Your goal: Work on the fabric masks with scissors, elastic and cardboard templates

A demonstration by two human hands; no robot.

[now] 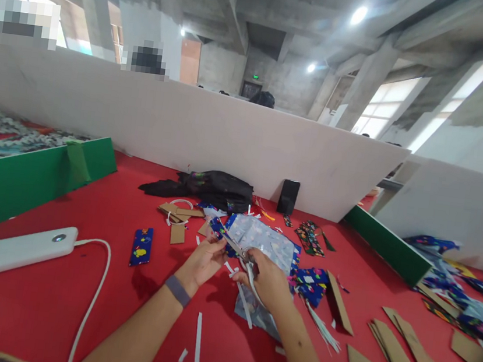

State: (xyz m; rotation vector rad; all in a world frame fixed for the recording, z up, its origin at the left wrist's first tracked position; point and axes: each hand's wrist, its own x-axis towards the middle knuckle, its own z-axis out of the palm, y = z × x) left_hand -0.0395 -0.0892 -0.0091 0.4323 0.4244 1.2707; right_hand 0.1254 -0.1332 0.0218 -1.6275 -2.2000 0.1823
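Note:
My left hand [203, 261] pinches a small blue patterned fabric piece [217, 226] above the red table. In my right hand [267, 278] is a pair of scissors [236, 245], its blades pointing left toward that piece. Whether the blades touch the fabric I cannot tell. Beneath and behind my hands lies a larger blue printed cloth [268, 234], pale side up. A finished-looking blue bookmark [142, 247] with a yellow figure rests left of my left hand. Thin white strips [198, 346] are scattered around my hands.
Brown cardboard pieces [400, 356] lie at the right, with more near a white ring. A white power bank [12, 253] with a cable is at the left. Black cloth [218, 189] and a phone [288, 197] are by the white partition [213, 124]. Green dividers [385, 246] flank the table.

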